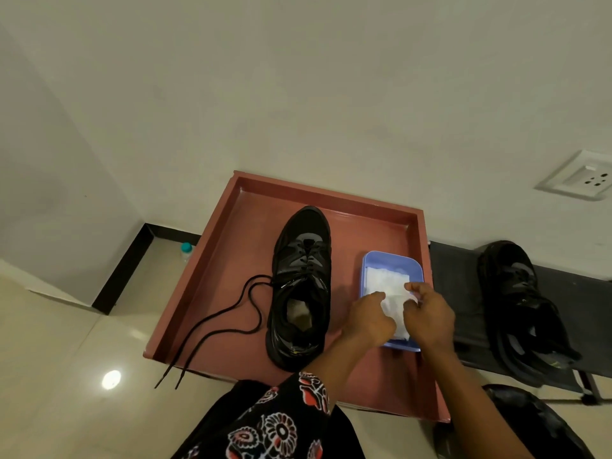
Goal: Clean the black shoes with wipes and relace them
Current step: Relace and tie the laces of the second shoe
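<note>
A black shoe [302, 286] stands toe-away on the reddish-brown tray table [228, 260], its loose black lace [212, 329] trailing left over the table's front edge. To its right a pale blue tub [394, 261] holds white wipes [385, 279]. My left hand [369, 318] and my right hand [429, 321] are both over the tub's near end, pinching one white wipe [392, 308] between them. A second black shoe [523, 309] lies on a dark bench at the right.
The dark bench [463, 293] adjoins the table's right side. A wall socket [578, 178] is at the upper right. A small bottle with a teal cap [186, 250] stands on the tiled floor left of the table. My patterned sleeve [281, 422] fills the bottom.
</note>
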